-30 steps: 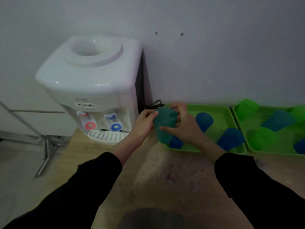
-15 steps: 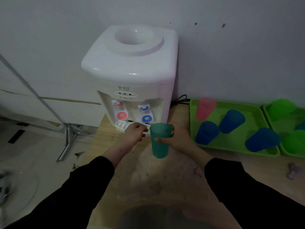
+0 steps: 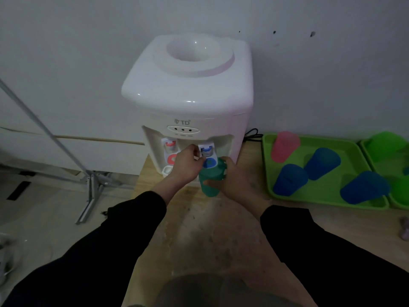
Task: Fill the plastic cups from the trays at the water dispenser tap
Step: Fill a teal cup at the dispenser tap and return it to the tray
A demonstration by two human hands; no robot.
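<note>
1. Teal cup (image 3: 209, 182) sits under the blue tap (image 3: 207, 151), gripped by the right hand's (image 3: 235, 185) curled fingers; centre its rim beneath the spout.
2. Left hand (image 3: 187, 166) pinches the tap; press steadily, keeping the cup level.
3. Release before the brim.

One dispenser (image 3: 188, 96), two taps (image 3: 170, 145) (image 3: 207, 150), two trays (image 3: 321, 201) (image 3: 365, 141); one teal cup (image 3: 210, 185), one pink cup (image 3: 284, 147), three blue cups (image 3: 290, 180) (image 3: 322, 161) (image 3: 365, 188), two green cups (image 3: 387, 141) (image 3: 401, 191).
</note>
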